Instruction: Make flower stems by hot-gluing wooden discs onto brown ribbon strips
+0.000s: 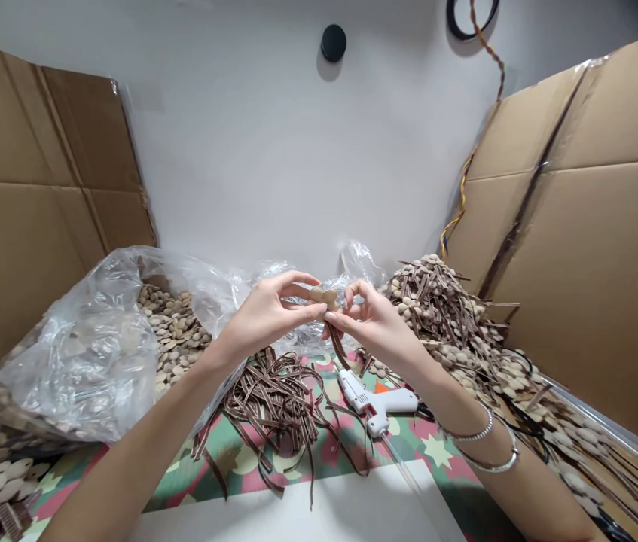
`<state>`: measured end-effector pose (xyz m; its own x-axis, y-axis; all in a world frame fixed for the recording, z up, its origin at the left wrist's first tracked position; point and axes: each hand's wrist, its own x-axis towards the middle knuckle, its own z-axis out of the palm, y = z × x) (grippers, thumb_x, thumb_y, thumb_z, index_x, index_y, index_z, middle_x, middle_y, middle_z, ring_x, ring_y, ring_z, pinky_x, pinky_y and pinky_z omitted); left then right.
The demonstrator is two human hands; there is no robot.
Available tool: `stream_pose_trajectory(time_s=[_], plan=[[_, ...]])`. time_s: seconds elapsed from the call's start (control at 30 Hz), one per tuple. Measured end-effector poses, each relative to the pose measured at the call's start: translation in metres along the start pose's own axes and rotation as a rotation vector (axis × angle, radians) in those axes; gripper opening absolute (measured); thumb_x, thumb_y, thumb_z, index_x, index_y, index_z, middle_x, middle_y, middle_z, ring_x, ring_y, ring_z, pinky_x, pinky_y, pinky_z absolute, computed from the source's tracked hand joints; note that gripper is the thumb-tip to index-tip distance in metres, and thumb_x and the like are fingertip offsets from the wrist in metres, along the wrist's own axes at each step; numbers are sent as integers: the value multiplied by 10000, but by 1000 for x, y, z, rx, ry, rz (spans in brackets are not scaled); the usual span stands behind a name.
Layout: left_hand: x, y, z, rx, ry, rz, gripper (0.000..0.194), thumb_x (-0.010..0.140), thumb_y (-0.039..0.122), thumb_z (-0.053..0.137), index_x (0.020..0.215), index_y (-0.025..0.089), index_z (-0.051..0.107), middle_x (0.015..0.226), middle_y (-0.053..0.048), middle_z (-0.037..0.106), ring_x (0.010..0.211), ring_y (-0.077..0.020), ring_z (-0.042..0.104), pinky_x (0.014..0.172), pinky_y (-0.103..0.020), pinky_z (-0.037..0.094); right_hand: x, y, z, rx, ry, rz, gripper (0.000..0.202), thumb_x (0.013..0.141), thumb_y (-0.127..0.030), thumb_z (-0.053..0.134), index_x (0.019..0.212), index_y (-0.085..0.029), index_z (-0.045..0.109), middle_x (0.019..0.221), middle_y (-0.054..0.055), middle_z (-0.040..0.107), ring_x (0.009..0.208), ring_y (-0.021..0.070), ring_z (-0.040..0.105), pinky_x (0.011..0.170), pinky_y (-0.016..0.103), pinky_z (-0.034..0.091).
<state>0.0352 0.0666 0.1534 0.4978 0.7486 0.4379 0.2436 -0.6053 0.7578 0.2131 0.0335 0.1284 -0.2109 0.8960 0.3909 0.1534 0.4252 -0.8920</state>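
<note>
My left hand (pixel 273 310) pinches a small tan, round-lobed piece (pixel 327 296) between thumb and fingers, above the middle of the table. My right hand (pixel 373 322) meets it there, thumb and finger closed on the upper end of a brown ribbon strip (pixel 337 342) with pale stitched edges. The strip's end lies against the tan piece, and its other end hangs down. Whether the two are joined I cannot tell, because my fingertips cover the contact. Just below my right hand lies a white hot glue gun (pixel 378 403) with an orange trigger, on its side.
Loose brown ribbon strips (pixel 276 403) lie in a heap at centre. A clear plastic bag (pixel 98 339) of tan pieces (pixel 177 331) stands left. Ribboned pieces are piled (pixel 437 301) at right. Cardboard walls (pixel 595 211) flank the table; a white board (pixel 296 504) lies in front.
</note>
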Motion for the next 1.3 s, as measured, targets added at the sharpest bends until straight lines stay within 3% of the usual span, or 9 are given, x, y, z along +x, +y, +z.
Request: stream_pose_trajectory(time_s=[0.13, 0.27, 0.37, 0.47, 0.6, 0.83, 1.03, 1.3], plan=[[0, 1, 3, -28, -11, 75, 249, 773, 326, 583, 932, 141, 631, 941, -69, 669, 834, -174, 637, 738, -263, 502, -2, -2, 2, -39, 8, 15, 305, 769, -391, 589, 885, -224, 362, 658, 8, 612, 585, 142, 555, 450, 259, 342], [1, 0, 0, -22, 34, 67, 238, 766, 304, 581, 925, 137, 639, 948, -74, 672, 837, -178, 638, 768, -284, 509, -5, -6, 1, -81, -27, 60, 285, 775, -330, 596, 893, -224, 359, 661, 8, 644, 457, 93, 459, 404, 247, 280], [1, -1, -4, -21, 32, 49, 245, 760, 292, 584, 941, 137, 642, 973, -80, 673, 868, -188, 635, 808, -304, 502, -6, -11, -2, -132, -35, 89, 243, 774, -301, 595, 911, -213, 414, 649, 11, 651, 466, 98, 471, 411, 245, 303], [1, -2, -7, -22, 15, 40, 243, 764, 282, 579, 947, 139, 651, 977, -82, 676, 881, -191, 633, 832, -316, 493, -8, -17, -4, -260, -44, 31, 118, 790, -296, 566, 817, -182, 550, 656, 31, 652, 537, 116, 508, 444, 252, 334], [3, -3, -9, -45, 2, 23, 238, 764, 304, 590, 929, 150, 665, 960, -82, 684, 887, -194, 630, 832, -316, 488, -9, -19, -5, -368, -41, -50, 156, 805, -278, 539, 729, -176, 628, 675, 33, 666, 534, 110, 489, 453, 255, 339], [7, -6, -12, -156, -7, -63, 252, 701, 319, 663, 901, 166, 685, 921, -76, 702, 848, -190, 644, 797, -312, 504, -4, -14, -8, -270, -15, 35, 196, 782, -279, 568, 939, -181, 633, 650, 35, 678, 428, 84, 371, 381, 244, 252], [8, -9, -15, -202, -51, -105, 227, 697, 308, 682, 866, 158, 700, 738, -50, 703, 720, -156, 646, 736, -281, 514, -3, -14, -10, -264, -34, -11, 182, 791, -246, 543, 900, -175, 671, 643, 39, 676, 531, 119, 475, 457, 266, 327], [8, -10, -15, -225, -52, -133, 240, 679, 302, 700, 871, 159, 695, 760, -54, 704, 718, -159, 650, 741, -293, 515, -2, -12, -12, -255, -42, 5, 169, 788, -253, 553, 894, -174, 657, 654, 41, 681, 589, 147, 556, 522, 294, 401]])
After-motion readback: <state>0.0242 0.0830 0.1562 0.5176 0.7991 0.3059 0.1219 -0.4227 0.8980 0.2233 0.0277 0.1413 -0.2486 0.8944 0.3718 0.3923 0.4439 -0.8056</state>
